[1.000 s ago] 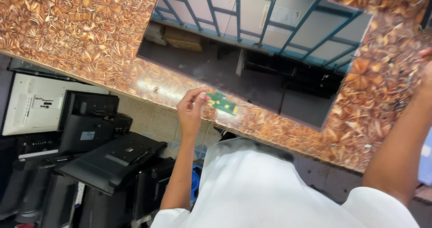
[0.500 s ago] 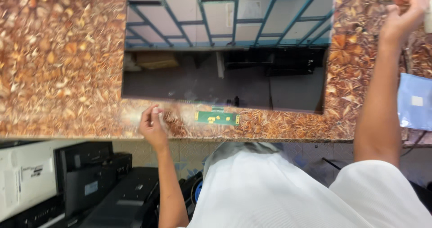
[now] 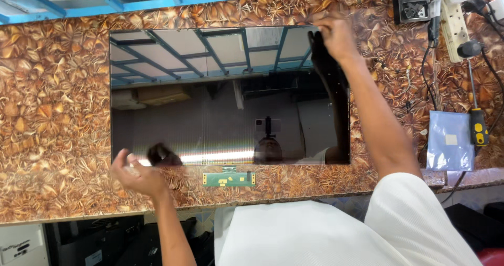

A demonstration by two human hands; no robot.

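A large dark, mirror-like display panel (image 3: pixel 220 103) lies flat on a brown leaf-patterned table (image 3: pixel 52 114). A small green circuit board (image 3: pixel 229 179) hangs off the middle of its near edge. My left hand (image 3: pixel 137 172) is blurred at the panel's near left corner, fingers apart, holding nothing. My right hand (image 3: pixel 336 35) reaches across to the far edge near the right corner, fingers curled on that edge, and its dark reflection touches it. My white shirt fills the bottom of the view.
On the table at right lie a bluish plastic bag (image 3: pixel 449 140) and a yellow-and-black screwdriver (image 3: pixel 478 127). A white power strip (image 3: pixel 446 11) with plugs and cables, and a black box (image 3: pixel 412 1), are at the far right. Dark monitors (image 3: pixel 94 245) stand below the table's near edge.
My right hand came down from beyond the table's far right onto the panel's far edge. My left hand stays near the near left corner. The view has turned and moved closer.
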